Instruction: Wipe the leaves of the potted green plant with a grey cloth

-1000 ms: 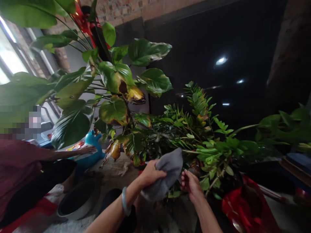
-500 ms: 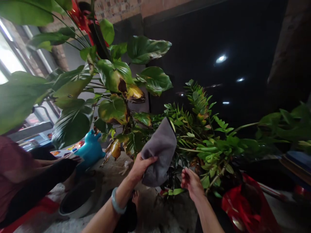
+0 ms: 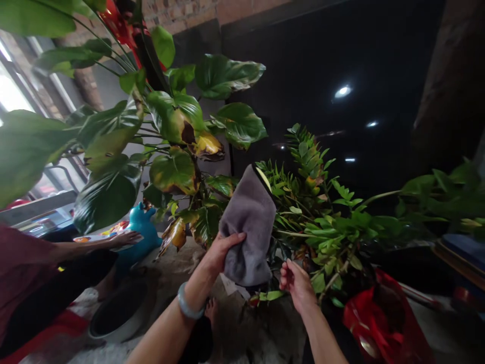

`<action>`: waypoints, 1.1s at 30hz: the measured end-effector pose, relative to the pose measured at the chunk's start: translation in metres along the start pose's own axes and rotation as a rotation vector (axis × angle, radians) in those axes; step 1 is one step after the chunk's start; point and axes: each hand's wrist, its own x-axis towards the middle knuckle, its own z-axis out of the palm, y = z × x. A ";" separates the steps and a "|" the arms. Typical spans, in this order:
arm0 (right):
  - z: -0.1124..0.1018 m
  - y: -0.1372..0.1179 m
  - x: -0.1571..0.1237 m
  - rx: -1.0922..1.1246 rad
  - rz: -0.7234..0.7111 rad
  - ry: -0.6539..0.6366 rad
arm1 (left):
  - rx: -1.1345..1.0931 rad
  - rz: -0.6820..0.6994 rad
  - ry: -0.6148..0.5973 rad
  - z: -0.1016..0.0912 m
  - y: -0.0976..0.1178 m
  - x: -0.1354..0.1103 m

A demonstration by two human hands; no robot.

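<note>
My left hand (image 3: 223, 253) is closed on a grey fuzzy cloth (image 3: 250, 230), with the thumb lying on its near face. Along its upper right side runs a black edge with a strip of yellow-green beside it. The cloth is held up in front of a leafy green plant (image 3: 322, 227). Just right of its lower end is my right hand (image 3: 297, 283), fingers curled and thumb pressed against them near some low leaves. What they pinch, if anything, is too small to make out.
A tall broad-leaved plant (image 3: 174, 111) with browned leaf edges rises on the left. Beyond it are a blue toy figure (image 3: 140, 227), another person's hand (image 3: 127, 238) and a grey basin (image 3: 117, 313). A red bag (image 3: 379, 318) stands at lower right, before a dark glossy panel (image 3: 341, 60).
The cloth has moved slightly up and opened out towards me, showing more of its face and yellow-green strip. My right hand has barely moved. The other person's arm has reached towards the blue figure.
</note>
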 end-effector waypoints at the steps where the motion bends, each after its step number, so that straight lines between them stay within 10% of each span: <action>1: -0.001 0.001 0.001 0.000 0.002 0.004 | 0.046 0.011 0.013 0.005 -0.007 0.007; 9: -0.009 0.002 0.004 0.019 0.012 0.013 | 0.205 -0.265 -0.315 -0.041 -0.046 -0.025; 17: 0.000 -0.002 -0.002 0.028 0.004 0.005 | -0.315 0.081 0.390 -0.027 0.024 -0.024; 20: 0.002 -0.002 -0.002 0.028 0.002 0.014 | -0.355 -0.018 0.577 -0.027 -0.005 -0.018; 25: 0.001 -0.004 -0.004 0.017 0.008 0.001 | -0.154 -0.483 0.405 -0.051 -0.068 -0.059; 29: 0.001 -0.005 -0.005 0.018 0.006 0.008 | -0.143 -0.176 0.589 -0.057 -0.037 -0.075; 33: 0.005 -0.004 -0.005 0.012 0.004 0.017 | -0.206 0.181 0.643 -0.043 0.017 -0.034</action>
